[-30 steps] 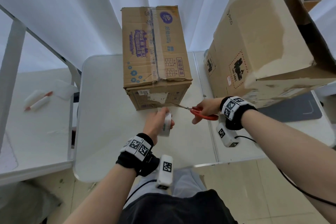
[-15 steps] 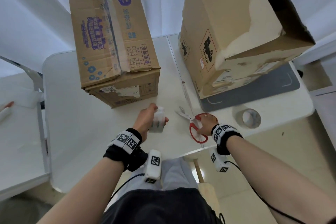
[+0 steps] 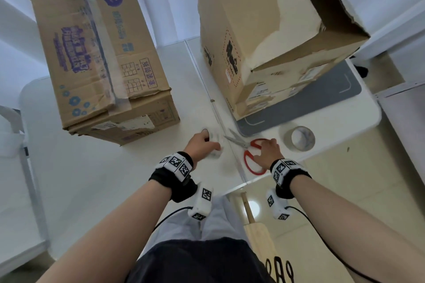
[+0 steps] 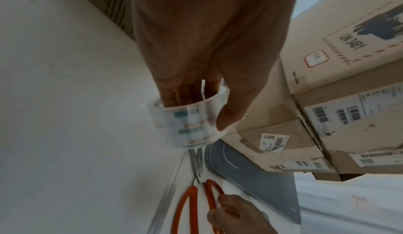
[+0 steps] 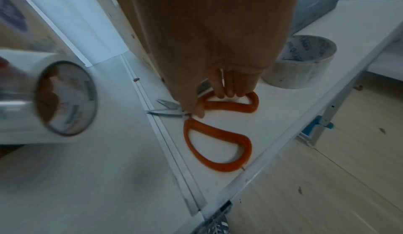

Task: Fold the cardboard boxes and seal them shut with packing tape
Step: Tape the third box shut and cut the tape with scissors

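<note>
Your right hand point(image 3: 266, 151) has come down to the worktop point(image 3: 96, 179): a second ago it held the scissors point(image 5: 218, 130) raised toward the printed box point(image 3: 101, 60), and now they lie flat beside the seam between the two tabletops, blades slightly apart, with your fingers point(image 5: 229, 89) curled loosely over the far orange loop and your thumb tip near the pivot. Whether you are gripping that loop or only letting go of it cannot be told for certain; it looks like a light hold. Your left hand point(image 3: 202, 145) has dropped low too, fingers threaded through the core of the clear tape roll point(image 4: 189, 122), thumb pressed on its outer face, so the roll hangs just ahead of the scissor tips. My reading is that the cut is finished and the printed box, with a clear strip along its top seam, is sealed; the plain box point(image 3: 271, 37), tilted on the grey mat point(image 3: 322, 96) just beyond your right fingers, shows an open end and probably comes next. Count: two cardboard boxes, two tape rolls (the clear one in your hand, the spare roll point(image 3: 300, 138) lying flat just right of your right fingers), one pair of scissors.
</note>
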